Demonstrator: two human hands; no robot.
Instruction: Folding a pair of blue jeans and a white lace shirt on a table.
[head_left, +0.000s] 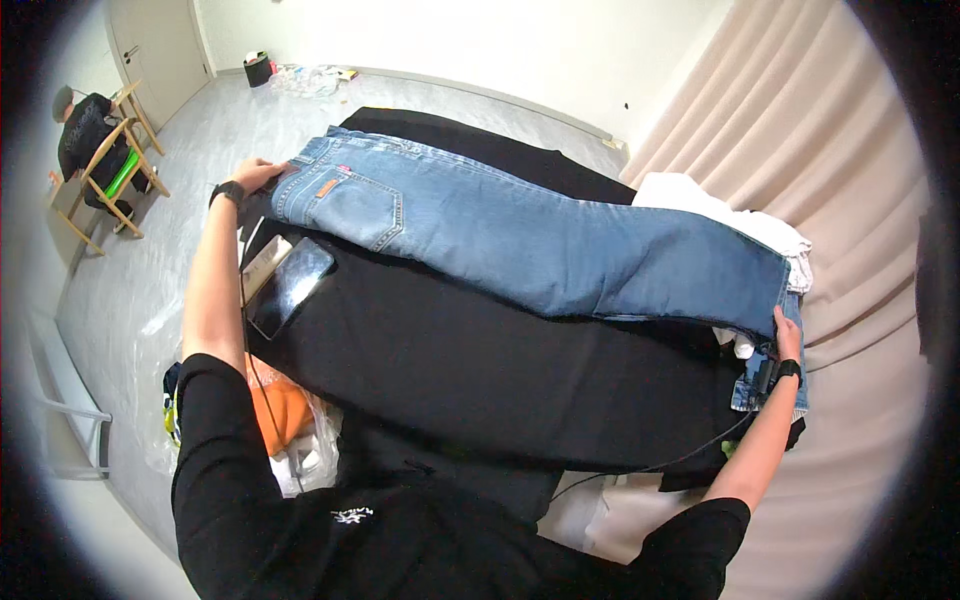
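Note:
A pair of blue denim jeans (487, 217), folded lengthwise with one leg over the other, stretches across the table under a black cloth (465, 367). My left hand (260, 174) grips the waistband at the left end, beside the back pocket. At the far right, my right hand (786, 334) holds the leg hem, thumb on top and fingers partly hidden. Both wrists wear dark bands, with thin cables running along the arms. Beneath the hem lies another piece of blue denim (796, 375), next to white clothing (720, 196) behind it.
Left on the table are a smartphone (291, 288) and a pale flat object (266, 262). A plastic bag with orange contents (283, 409) sits below that side. Beige curtains (757, 97) hang close on the right. Across the room, a person (94, 139) sits on a wooden chair (112, 161).

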